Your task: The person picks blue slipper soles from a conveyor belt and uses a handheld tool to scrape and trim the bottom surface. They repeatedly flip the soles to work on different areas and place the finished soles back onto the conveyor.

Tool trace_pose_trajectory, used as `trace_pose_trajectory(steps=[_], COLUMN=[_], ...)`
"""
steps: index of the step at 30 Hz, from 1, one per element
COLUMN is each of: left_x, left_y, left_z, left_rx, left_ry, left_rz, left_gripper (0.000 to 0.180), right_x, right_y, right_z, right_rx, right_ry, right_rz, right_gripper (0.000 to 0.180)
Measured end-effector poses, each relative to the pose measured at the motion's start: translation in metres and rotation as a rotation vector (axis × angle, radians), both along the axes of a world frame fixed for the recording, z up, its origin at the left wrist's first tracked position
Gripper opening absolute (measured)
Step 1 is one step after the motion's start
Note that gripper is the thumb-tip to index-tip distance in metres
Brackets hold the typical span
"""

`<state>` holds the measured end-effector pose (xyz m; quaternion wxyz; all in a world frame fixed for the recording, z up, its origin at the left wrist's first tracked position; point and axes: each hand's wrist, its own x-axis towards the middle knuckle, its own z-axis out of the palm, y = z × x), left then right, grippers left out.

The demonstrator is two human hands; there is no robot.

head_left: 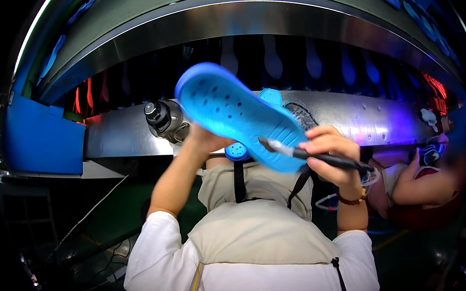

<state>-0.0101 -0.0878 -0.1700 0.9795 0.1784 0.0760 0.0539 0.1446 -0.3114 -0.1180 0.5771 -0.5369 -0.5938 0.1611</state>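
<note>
Blue foam clog [241, 115], perforated upper with round vent holes, held raised in mid-scene with its toe up and to the left and its heel down and to the right. Left hand [203, 139]: closed under the clog's near side, fingers mostly hidden behind it. Right hand [328, 157]: closed around a dark-handled brush [312, 153], whose pale tip touches the clog's rim near the heel; beaded bracelet [351, 199] at the wrist.

Risk, as judged: the one-handed hold at the clog's edge looks light, so pressure from the brush could twist or tip the shoe out of it; a slipped stroke could smear onto the upper.

Beyond, far side: a polished steel conveyor housing [124, 134], a black-capped container [161, 118] standing on it, left of the clog, and rows of blue soles [273, 61] under the hood. Far left: blue bin [41, 140]. Right: another person's arm [422, 183].
</note>
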Motion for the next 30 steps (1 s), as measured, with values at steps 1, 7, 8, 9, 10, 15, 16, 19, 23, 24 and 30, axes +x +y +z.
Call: trace_pose_trajectory(steps=[1,7,8,9,10,15,16,19,23,24,30], left_x=[0.011,0.032,0.033,0.034,0.036,0.019,0.02,0.026,0.03,0.027,0.026], left_y=[-0.012,-0.043,-0.041,-0.038,-0.033,-0.014,-0.018,-0.032,-0.029,-0.025,-0.013], left_z=[-0.016,-0.022,-0.023,-0.025,-0.027,-0.012,-0.009,0.001,0.004,0.006,0.013], left_rx=[-0.1,0.042,0.042,0.042,0.047,0.076,0.059,0.065,0.01,0.013,0.122], left_ry=[-0.115,0.02,0.008,-0.003,-0.015,-0.045,-0.085,-0.117,-0.223,-0.186,-0.119], left_rz=[0.102,0.116,0.136,0.156,0.168,0.305,0.289,0.292,0.325,0.355,0.411], left_gripper=[0.076,0.092,0.091,0.09,0.088,0.088,0.09,0.084,0.088,0.088,0.09], right_x=[-0.001,-0.002,-0.006,-0.012,-0.024,-0.03,-0.026,-0.015,-0.029,-0.027,-0.012], right_y=[0.007,0.039,0.042,0.044,0.046,0.021,0.018,0.037,0.031,0.026,0.016], right_z=[-0.01,-0.03,-0.026,-0.02,-0.018,0.015,0.02,0.015,0.01,0.013,-0.012], right_rx=[-0.025,-0.047,0.001,0.051,0.073,-0.041,-0.062,0.027,-0.041,-0.083,-0.095], right_ry=[-0.001,0.103,-0.077,-0.258,-0.262,-0.345,-0.322,-0.23,-0.167,-0.125,-0.098], right_rz=[-0.065,-0.219,-0.189,-0.157,-0.168,0.171,0.2,-0.155,0.183,0.278,0.142], right_gripper=[0.024,0.017,0.016,0.016,0.017,0.017,0.018,0.018,0.021,0.022,0.023])
